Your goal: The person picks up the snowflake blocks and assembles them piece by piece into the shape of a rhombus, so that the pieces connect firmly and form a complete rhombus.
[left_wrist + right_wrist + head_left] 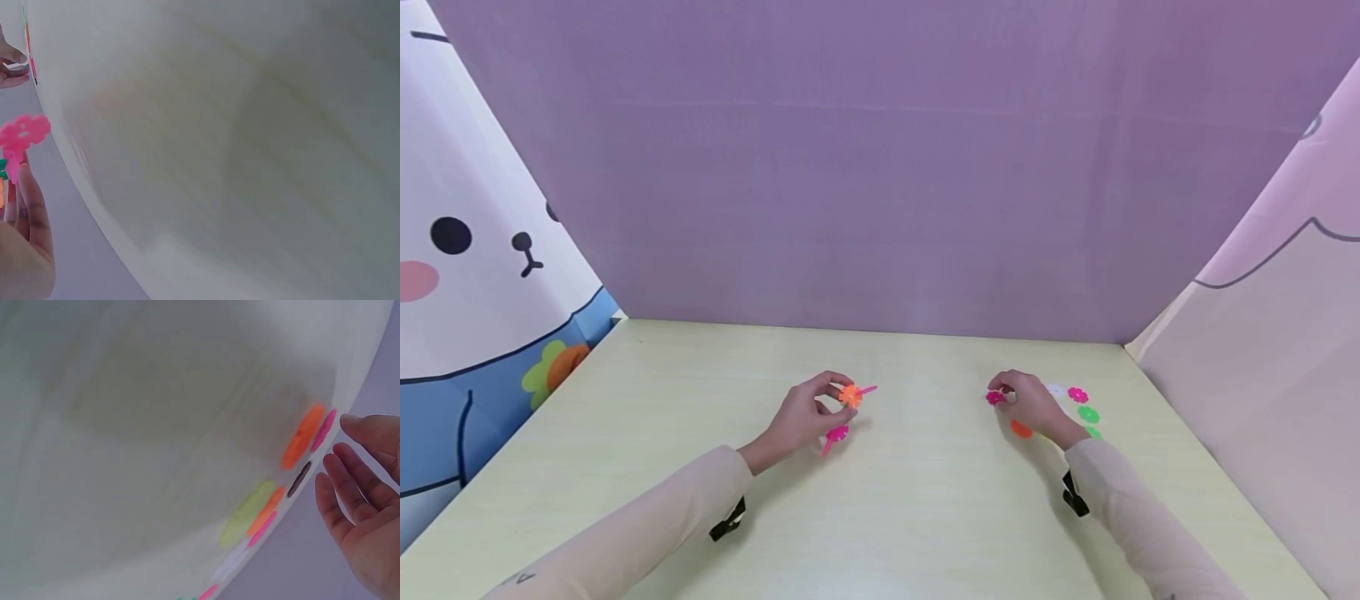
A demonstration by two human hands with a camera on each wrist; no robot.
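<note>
Pinched an orange flower piece (851, 396) between thumb and fingers of the left hand (803, 417), with a pink flower piece (837, 433) just below. Held the fingers of the right hand (1032, 405) parted and loosely curved, grasping nothing, close by a magenta flower piece (995, 398) on the pale table (887, 517). Saw, near that hand, a red-orange flower (1021, 428) and green flowers (1088, 414); farther out, faced a purple wall (887, 167).
</note>
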